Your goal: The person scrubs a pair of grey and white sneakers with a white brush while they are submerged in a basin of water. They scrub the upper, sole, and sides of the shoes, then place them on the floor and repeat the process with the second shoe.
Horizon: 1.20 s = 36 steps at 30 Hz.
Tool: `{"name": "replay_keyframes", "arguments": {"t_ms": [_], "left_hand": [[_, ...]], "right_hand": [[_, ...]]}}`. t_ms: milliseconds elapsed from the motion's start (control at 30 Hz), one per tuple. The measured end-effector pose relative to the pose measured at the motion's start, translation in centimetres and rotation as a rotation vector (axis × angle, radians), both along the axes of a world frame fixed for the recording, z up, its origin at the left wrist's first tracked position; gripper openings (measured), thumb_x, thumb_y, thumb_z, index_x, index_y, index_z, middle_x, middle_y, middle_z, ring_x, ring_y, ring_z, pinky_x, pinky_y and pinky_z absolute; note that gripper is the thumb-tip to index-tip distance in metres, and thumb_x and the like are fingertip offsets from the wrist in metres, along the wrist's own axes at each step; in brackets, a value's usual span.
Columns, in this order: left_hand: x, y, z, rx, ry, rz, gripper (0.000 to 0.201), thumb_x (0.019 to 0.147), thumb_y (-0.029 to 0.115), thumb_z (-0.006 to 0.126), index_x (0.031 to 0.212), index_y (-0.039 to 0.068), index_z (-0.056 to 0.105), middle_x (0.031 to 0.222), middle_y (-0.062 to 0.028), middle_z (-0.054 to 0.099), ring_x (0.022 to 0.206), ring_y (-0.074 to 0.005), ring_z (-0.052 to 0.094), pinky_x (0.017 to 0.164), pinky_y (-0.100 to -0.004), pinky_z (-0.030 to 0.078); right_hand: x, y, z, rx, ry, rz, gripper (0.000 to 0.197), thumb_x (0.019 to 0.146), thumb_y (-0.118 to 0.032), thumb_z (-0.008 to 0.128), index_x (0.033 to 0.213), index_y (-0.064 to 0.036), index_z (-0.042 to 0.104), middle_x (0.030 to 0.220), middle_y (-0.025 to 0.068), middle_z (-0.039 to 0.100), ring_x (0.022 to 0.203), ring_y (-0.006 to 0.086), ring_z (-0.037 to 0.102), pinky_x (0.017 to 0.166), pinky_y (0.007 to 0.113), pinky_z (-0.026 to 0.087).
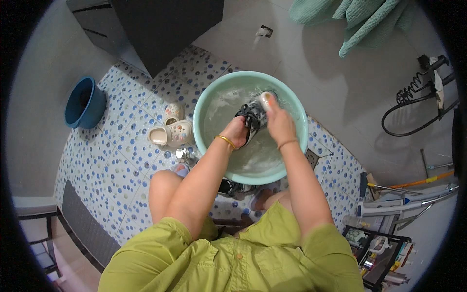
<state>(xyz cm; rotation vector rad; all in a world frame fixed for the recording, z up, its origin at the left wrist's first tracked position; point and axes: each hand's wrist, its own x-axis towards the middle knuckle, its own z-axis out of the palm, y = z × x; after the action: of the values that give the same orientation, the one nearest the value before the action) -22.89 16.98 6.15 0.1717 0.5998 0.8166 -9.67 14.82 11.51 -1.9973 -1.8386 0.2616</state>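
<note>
A black and grey shoe is held over the soapy water in a round mint-green basin. My left hand is closed on the shoe at its opening, with some fingers hidden by it. My right hand is closed around a small pale brush-like tool against the toe end of the shoe. Motion blurs this hand and the tool, so its exact kind does not show clearly. Below the basin's near rim, between my feet, lies another dark shoe, partly hidden.
Beige clogs stand left of the basin, near a small silver-topped object. Farther left is a blue bucket. A dark cabinet overhangs the tiled floor. A floor drain, a rack and long-handled tools are at right.
</note>
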Motion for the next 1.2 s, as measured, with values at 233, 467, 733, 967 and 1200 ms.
{"name": "replay_keyframes", "arguments": {"t_ms": [233, 467, 733, 967, 1200], "left_hand": [[-0.6, 0.0, 1.3, -0.013, -0.006, 0.003, 0.037, 0.086, 0.016, 0.027, 0.103, 0.0, 0.056, 0.102, -0.0123, 0.06, 0.097, -0.0236, 0.055, 0.092, -0.0339, 0.039], [-1.6, 1.2, -0.5, 0.008, -0.238, 0.043, 0.039, 0.087, 0.018, 0.024, 0.103, 0.0, 0.055, 0.103, -0.016, 0.059, 0.098, -0.0295, 0.054, 0.092, -0.0406, 0.04], [-2.0, 3.0, -3.2, -0.18, -0.404, 0.271, 0.038, 0.091, 0.012, 0.022, 0.108, -0.005, 0.051, 0.11, -0.0201, 0.054, 0.101, -0.0323, 0.053, 0.093, -0.0433, 0.04], [-2.0, 1.6, -0.5, -0.182, -0.356, 0.291, 0.037, 0.09, 0.014, 0.024, 0.104, -0.004, 0.054, 0.104, -0.0188, 0.057, 0.096, -0.032, 0.055, 0.091, -0.0436, 0.041], [-1.5, 1.1, -1.2, -0.073, -0.447, 0.15, 0.034, 0.09, 0.014, 0.027, 0.102, 0.0, 0.055, 0.102, -0.0146, 0.059, 0.1, -0.0272, 0.054, 0.093, -0.0408, 0.04]], "right_hand": [[0.9, 0.1, -0.3, -0.031, 0.014, 0.113, 0.047, 0.083, -0.021, 0.051, 0.128, -0.0246, 0.04, 0.084, 0.0193, 0.056, 0.079, 0.036, 0.056, 0.068, 0.044, 0.045], [0.1, -1.5, -0.6, 0.013, 0.06, -0.245, 0.055, 0.084, -0.019, 0.049, 0.134, -0.0231, 0.028, 0.082, 0.0202, 0.054, 0.075, 0.0376, 0.055, 0.068, 0.043, 0.045], [6.6, -0.5, -8.0, -0.316, 0.357, -0.198, 0.048, 0.083, -0.021, 0.052, 0.128, -0.0117, 0.038, 0.087, 0.0157, 0.057, 0.07, 0.028, 0.054, 0.062, 0.036, 0.044], [1.2, -4.3, -0.2, -0.059, 0.577, 0.176, 0.044, 0.085, -0.02, 0.05, 0.128, -0.0281, 0.041, 0.1, 0.0179, 0.061, 0.091, 0.0274, 0.06, 0.082, 0.036, 0.045], [-1.8, -2.1, 0.0, 0.048, 0.203, 0.045, 0.047, 0.082, -0.017, 0.05, 0.128, -0.0195, 0.04, 0.09, 0.0258, 0.057, 0.079, 0.0412, 0.056, 0.071, 0.044, 0.045]]}}
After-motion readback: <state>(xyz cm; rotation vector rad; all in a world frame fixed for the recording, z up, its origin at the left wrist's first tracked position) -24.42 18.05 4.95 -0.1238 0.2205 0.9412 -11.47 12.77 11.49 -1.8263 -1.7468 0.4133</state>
